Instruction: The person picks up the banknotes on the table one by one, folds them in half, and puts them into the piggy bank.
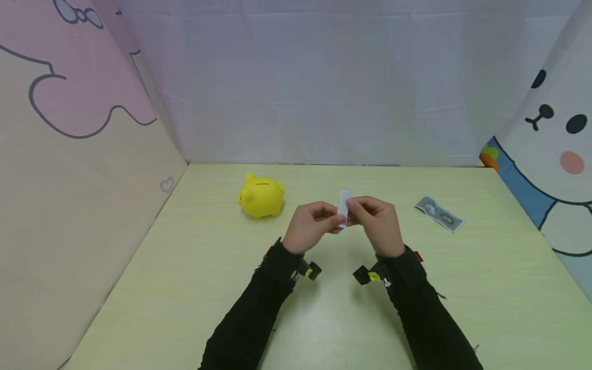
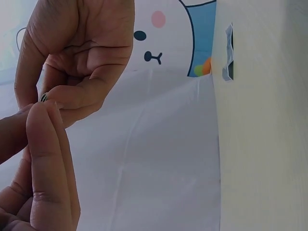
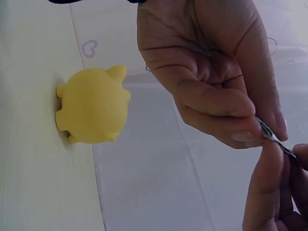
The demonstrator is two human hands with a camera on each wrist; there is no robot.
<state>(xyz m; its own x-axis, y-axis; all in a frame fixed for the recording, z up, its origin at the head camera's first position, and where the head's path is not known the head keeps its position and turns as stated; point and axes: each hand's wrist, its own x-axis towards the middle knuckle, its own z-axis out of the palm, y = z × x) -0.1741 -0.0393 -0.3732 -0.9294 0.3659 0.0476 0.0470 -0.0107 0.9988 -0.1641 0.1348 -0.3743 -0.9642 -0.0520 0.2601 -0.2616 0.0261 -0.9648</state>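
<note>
Both hands meet over the middle of the table at a small, narrow folded banknote (image 1: 343,201), pale on the side facing the head camera. My left hand (image 1: 311,226) pinches its lower end between thumb and fingers. From the other side, my right hand (image 1: 378,224) pinches it with thumb and fingertips. In the right wrist view the folded banknote (image 3: 266,130) appears edge-on, with thin layers and dark green between the fingertips. A yellow piggy bank (image 1: 261,197) with a slot on top stands left of the hands.
Another banknote (image 1: 439,214), grey-green and creased, lies on the table (image 1: 333,329) to the right of the hands. A white cloth (image 1: 314,87) hangs behind the table's back edge, and printed cartoon panels flank both sides.
</note>
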